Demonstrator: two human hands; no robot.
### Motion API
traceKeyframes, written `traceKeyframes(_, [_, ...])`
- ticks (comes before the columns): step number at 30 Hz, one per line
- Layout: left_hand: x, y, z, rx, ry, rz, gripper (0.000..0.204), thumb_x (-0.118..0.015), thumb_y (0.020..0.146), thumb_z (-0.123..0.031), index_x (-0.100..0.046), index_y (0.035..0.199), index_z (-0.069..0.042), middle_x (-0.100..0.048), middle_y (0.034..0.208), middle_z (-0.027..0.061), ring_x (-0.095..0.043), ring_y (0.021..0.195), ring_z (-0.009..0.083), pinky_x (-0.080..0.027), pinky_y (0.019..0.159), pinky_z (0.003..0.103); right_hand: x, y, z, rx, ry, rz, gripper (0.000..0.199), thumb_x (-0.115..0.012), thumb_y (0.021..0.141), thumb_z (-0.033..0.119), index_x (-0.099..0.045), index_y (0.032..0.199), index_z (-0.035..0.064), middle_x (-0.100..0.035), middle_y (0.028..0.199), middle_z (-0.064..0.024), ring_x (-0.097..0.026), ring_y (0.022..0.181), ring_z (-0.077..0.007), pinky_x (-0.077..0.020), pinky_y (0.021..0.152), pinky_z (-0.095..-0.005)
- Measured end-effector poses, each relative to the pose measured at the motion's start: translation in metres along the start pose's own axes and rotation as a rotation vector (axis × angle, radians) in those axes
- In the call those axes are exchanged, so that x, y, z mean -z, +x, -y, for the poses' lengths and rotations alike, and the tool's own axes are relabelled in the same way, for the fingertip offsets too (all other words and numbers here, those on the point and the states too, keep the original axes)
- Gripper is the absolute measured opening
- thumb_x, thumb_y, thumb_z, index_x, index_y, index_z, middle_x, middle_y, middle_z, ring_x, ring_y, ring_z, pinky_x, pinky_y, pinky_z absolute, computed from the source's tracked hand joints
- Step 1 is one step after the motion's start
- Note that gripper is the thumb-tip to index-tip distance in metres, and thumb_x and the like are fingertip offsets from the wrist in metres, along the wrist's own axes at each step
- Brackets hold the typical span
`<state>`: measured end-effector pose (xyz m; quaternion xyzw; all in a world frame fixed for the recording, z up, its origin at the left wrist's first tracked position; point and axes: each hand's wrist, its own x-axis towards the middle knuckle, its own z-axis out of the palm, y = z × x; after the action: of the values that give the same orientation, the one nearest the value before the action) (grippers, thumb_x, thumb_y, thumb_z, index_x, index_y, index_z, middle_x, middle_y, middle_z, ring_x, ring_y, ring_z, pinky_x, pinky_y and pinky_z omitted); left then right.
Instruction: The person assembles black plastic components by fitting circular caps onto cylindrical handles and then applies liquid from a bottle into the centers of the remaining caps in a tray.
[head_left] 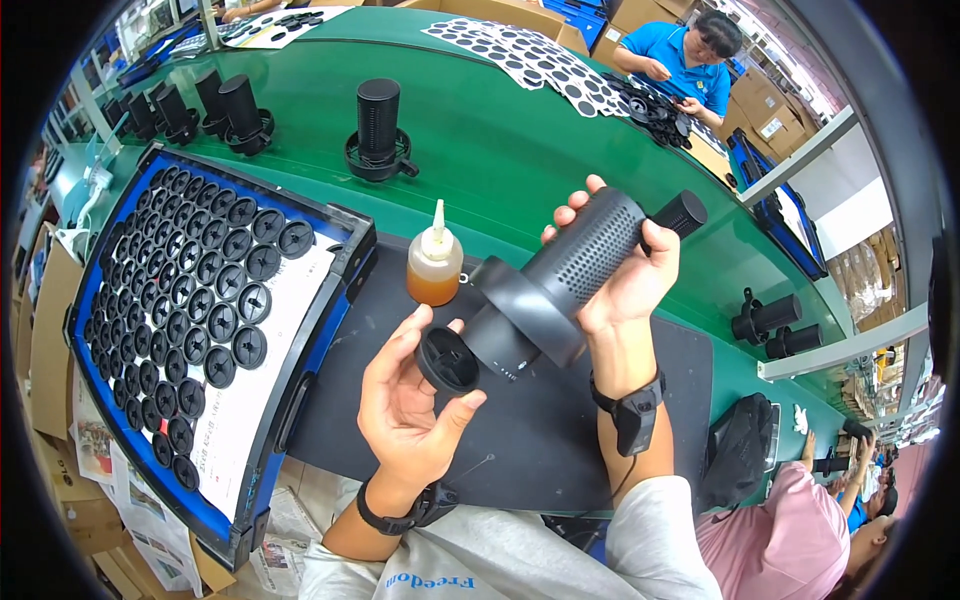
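My right hand (625,280) is wrapped round a black microphone (590,250) with a perforated grille and a wide ring about its middle. The microphone is tilted, its lower end pointing down and left. Between the thumb and fingers of my left hand (405,400) is a round black cap (447,362) with spokes inside. The cap is close beside the microphone's lower end; whether they touch I cannot tell. Behind my left hand stands a squeeze bottle (434,265) of amber liquid, its white nozzle pointing up.
A blue tray (265,455) on the left holds rows of black caps. Under my hands lies a dark mat (345,400). Several black microphones (378,130) stand on the green conveyor belt (460,130). A co-worker (690,65) sits across, and another in pink (780,530) is at right.
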<state>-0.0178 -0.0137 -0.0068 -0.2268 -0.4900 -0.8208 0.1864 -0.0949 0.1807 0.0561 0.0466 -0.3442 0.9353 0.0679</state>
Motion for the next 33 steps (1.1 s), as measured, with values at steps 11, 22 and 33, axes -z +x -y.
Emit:
traceKeyframes(11, [-0.005,-0.011,0.001,0.094,0.128,0.080,0.074,-0.080,0.070,0.001,-0.040,0.132,0.005,-0.044,0.133,0.0275,-0.046,0.125,0.0308,-0.041,0.103,0.040,0.009,-0.001,-0.002,0.085,0.196,0.160,0.068,-0.049,0.074,0.041,-0.042,0.126,-0.0023,-0.049,0.106,-0.0140,-0.051,0.090,-0.0248,-0.0451,0.084,-0.0409])
traceKeyframes(22, [-0.009,-0.012,-0.002,0.167,0.053,0.050,0.065,-0.078,0.071,0.004,-0.045,0.127,0.010,-0.051,0.127,0.0256,-0.055,0.116,0.0295,-0.049,0.096,0.039,0.004,-0.005,0.000,0.167,0.194,0.248,0.067,-0.046,0.076,0.049,-0.047,0.122,0.0002,-0.055,0.102,-0.0165,-0.059,0.086,-0.0301,-0.0505,0.076,-0.0461])
traceKeyframes(33, [0.008,-0.014,-0.003,0.366,-0.175,0.042,0.071,-0.074,0.074,0.007,-0.037,0.135,0.008,-0.047,0.132,0.0261,-0.054,0.117,0.0281,-0.050,0.095,0.039,-0.011,-0.012,-0.004,0.153,0.124,0.350,0.057,-0.045,0.081,0.047,-0.050,0.114,0.0007,-0.057,0.095,-0.0186,-0.061,0.082,-0.0328,-0.0510,0.077,-0.0460])
